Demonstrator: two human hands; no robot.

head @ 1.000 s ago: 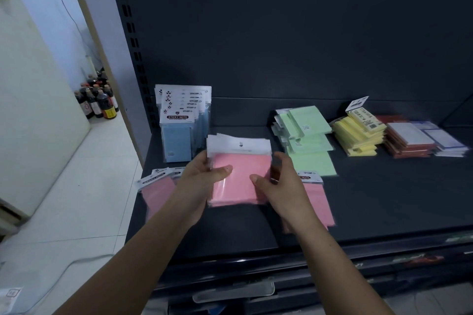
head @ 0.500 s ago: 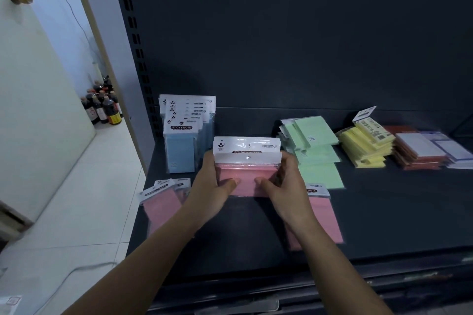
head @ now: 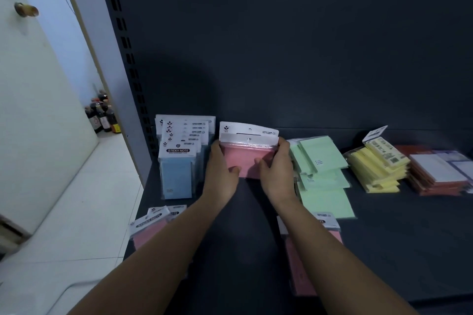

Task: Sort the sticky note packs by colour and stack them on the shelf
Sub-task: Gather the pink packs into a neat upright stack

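Pink packs (head: 249,158) | upright at 12 o'clock, between blue stack (head: 179,158) at 9 and green stack (head: 320,169) at 3 | long axis left-right | clamped by left hand (head: 222,169) and right hand (head: 277,169), equally near | loose pink at 7 (head: 151,227) and 5 (head: 302,258).

The fingers (head: 283,144) of both hands wrap behind the pink packs (head: 249,158), so the packs' side edges and back are hidden, and the small print on the white header above the fingertips is too fine to read. Below the right wrist, the forearm covers much of another pink pack (head: 303,263). Far right of the fingers, the orange stack (head: 435,181) is cut off by the frame edge.
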